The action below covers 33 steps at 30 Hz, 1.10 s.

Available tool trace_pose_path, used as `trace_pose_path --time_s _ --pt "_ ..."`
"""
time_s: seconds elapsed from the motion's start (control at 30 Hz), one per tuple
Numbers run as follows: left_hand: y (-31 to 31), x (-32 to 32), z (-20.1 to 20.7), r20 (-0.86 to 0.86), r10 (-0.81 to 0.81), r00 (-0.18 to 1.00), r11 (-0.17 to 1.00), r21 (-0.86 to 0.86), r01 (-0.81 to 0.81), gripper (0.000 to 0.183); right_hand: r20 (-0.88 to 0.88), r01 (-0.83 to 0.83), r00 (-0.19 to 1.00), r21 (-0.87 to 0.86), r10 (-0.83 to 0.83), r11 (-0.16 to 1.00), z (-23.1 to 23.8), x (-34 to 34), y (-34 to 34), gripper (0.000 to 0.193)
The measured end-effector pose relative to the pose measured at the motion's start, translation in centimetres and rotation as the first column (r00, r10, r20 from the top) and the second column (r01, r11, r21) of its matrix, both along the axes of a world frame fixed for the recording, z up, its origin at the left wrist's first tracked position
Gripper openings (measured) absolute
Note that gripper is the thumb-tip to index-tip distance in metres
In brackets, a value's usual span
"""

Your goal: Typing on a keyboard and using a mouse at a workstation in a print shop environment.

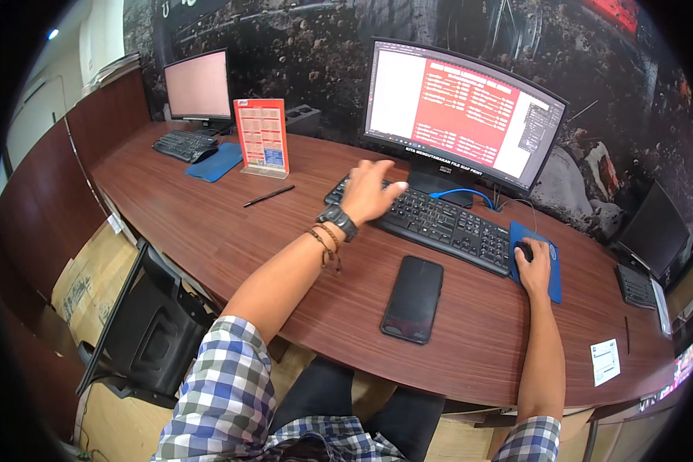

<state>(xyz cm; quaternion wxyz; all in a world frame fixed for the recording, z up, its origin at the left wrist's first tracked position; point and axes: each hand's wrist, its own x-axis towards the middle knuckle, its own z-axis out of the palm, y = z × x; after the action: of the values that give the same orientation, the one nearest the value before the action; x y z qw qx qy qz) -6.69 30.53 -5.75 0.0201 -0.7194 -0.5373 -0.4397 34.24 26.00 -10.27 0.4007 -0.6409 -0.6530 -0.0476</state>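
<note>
The left hand (369, 192) hovers with fingers spread over the left end of the black keyboard (431, 219), near the surface's (208, 223) far edge. The right hand (533, 266) closes over a mouse (523, 250) on the blue pad (550, 281), just right of the keyboard. A black phone (413, 299) lies between the hands, nearer the front edge.

short-sleeved shirt (223, 385) in blue, white and grey-green check, sleeves ending above both elbows. dark trousers (339, 400) below it. on the left wrist a black wristwatch (337, 222) beside thin brown cord bracelets (326, 240) with loose ends dangling.
</note>
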Motion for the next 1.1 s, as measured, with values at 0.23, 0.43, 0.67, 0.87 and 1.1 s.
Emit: trace_pose_path --time_s 0.23,0.43,0.67,0.87,1.1 --pt "1.1 -1.6 -3.6 -0.179 0.076 0.981 0.974 -0.199 -0.111 0.091 0.068 -0.063 0.996 0.057 0.059 0.996 -0.4 1.6 0.5 0.031" --pt "2.3 -2.1 -4.4 -0.209 0.0 0.978 0.967 -0.249 -0.053 0.088 0.036 -0.049 0.998 0.011 0.049 0.999 -0.2 0.8 1.0 0.031" --pt "2.1 -1.2 -4.3 -0.262 -0.049 0.964 0.973 -0.23 -0.013 0.075 0.094 0.024 0.995 -0.005 -0.023 1.0 0.0 0.2 0.6 0.036" --pt "1.5 -1.4 -3.8 -0.262 -0.019 0.965 0.972 -0.231 -0.043 0.079 0.054 -0.006 0.999 0.008 0.005 1.0 -0.4 0.7 0.7 0.035" --pt "1.7 -4.4 -3.6 -0.181 0.084 0.98 0.893 -0.423 -0.154 0.114 0.045 -0.049 0.998 0.002 0.049 0.999 -0.2 0.6 0.8 0.033"
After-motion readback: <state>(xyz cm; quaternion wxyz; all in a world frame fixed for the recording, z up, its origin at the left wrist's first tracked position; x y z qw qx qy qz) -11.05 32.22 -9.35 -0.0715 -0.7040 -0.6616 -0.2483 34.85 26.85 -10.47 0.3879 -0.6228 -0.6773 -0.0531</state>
